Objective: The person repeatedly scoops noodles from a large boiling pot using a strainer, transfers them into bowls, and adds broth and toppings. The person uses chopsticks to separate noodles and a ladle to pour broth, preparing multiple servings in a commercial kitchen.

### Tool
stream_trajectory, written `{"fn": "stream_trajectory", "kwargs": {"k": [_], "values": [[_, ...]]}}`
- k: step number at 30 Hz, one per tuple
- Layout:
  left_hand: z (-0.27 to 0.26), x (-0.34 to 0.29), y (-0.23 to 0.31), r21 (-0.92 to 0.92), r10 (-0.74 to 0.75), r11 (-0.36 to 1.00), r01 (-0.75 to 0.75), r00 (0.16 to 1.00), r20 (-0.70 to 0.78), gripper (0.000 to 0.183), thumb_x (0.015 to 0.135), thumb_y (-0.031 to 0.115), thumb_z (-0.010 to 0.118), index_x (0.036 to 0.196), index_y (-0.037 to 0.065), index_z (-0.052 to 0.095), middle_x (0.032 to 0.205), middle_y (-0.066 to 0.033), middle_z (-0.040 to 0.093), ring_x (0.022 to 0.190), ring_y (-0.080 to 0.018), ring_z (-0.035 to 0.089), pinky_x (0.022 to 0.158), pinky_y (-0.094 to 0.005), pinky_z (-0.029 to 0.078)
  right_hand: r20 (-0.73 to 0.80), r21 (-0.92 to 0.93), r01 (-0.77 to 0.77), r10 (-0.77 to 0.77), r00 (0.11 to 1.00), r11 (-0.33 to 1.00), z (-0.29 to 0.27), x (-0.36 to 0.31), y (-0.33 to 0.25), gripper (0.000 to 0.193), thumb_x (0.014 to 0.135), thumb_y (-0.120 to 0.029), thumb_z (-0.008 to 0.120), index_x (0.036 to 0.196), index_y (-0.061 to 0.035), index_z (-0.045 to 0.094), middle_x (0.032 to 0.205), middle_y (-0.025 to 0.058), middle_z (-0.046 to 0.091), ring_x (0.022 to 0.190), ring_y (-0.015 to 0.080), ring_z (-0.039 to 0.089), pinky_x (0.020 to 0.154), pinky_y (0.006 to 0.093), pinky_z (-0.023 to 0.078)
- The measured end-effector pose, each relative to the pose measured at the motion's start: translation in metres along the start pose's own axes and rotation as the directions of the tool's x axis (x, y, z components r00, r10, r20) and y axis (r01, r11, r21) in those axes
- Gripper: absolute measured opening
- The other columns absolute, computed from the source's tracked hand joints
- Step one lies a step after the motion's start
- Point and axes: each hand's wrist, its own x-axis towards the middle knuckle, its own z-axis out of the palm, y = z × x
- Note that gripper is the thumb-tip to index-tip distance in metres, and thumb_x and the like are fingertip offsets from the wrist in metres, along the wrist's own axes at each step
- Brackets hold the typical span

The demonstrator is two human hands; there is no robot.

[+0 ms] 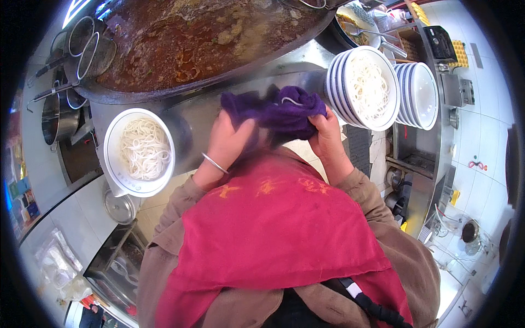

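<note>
A bunched purple cloth (292,117) is stretched between my two hands over the metal counter edge. My left hand (227,138), with a bangle at its wrist, is closed on the cloth's left end. On the right, my right hand (328,138) pinches the other end. One pale noodle strand (291,101) lies on the cloth. To the left stands a white bowl of noodles (143,150). A stack of blue-rimmed bowls (338,90), its top one holding noodles (372,90), is close beside my right hand.
A very large pan of reddish-brown broth (213,46) fills the far side. Wire strainers (90,54) hang over its left rim. Further right are a second bowl stack (424,95) and a pan with food and utensils (358,30). A metal lid (120,205) is low on the left.
</note>
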Motion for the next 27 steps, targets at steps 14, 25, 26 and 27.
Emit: {"fn": "stream_trajectory", "kwargs": {"k": [14, 25, 26, 27], "values": [[0.041, 0.027, 0.045, 0.207, 0.398, 0.888, -0.409, 0.912, 0.095, 0.009, 0.08, 0.005, 0.067, 0.089, 0.002, 0.069, 0.082, -0.0112, 0.066, 0.076, -0.0232, 0.063, 0.069, -0.032, 0.049, 0.093, -0.312, 0.026, 0.003, 0.996, 0.95, -0.029, -0.01, -0.004, 0.038, 0.079, 0.0, 0.064, 0.117, -0.0022, 0.058, 0.101, 0.0024, 0.063, 0.09, 0.0106, 0.058, 0.079, 0.0255, 0.049], [0.034, 0.023, 0.09, -0.226, 0.032, 0.974, -0.028, 0.999, 0.013, 0.019, 0.093, 0.004, 0.055, 0.107, -0.002, 0.067, 0.077, -0.0054, 0.063, 0.059, -0.0072, 0.055, 0.052, -0.0192, 0.043, 0.158, -0.775, 0.111, 0.02, 0.987, 0.623, -0.03, -0.011, -0.008, 0.06, 0.082, -0.025, 0.063, 0.135, -0.0072, 0.042, 0.126, 0.0209, 0.053, 0.116, 0.035, 0.052, 0.1, 0.0398, 0.041], [0.035, 0.025, 0.097, -0.192, 0.049, 0.981, -0.037, 0.997, 0.056, 0.019, 0.093, 0.005, 0.055, 0.107, -0.002, 0.067, 0.077, -0.005, 0.063, 0.058, -0.0067, 0.054, 0.052, -0.0191, 0.042, 0.235, -0.775, 0.228, -0.065, 0.97, 0.589, -0.031, -0.009, -0.005, 0.059, 0.08, -0.024, 0.063, 0.134, -0.0091, 0.044, 0.125, 0.0205, 0.053, 0.116, 0.0359, 0.051, 0.1, 0.0417, 0.041], [0.037, 0.024, 0.105, -0.154, 0.057, 0.987, -0.042, 0.994, 0.098, 0.019, 0.093, 0.006, 0.055, 0.107, -0.002, 0.067, 0.077, -0.0047, 0.063, 0.058, -0.0062, 0.053, 0.052, -0.019, 0.042, 0.314, -0.765, 0.337, -0.14, 0.939, 0.549, -0.031, -0.008, -0.001, 0.057, 0.078, -0.023, 0.062, 0.132, -0.0109, 0.047, 0.125, 0.02, 0.052, 0.116, 0.0368, 0.049, 0.099, 0.0436, 0.041]]}}
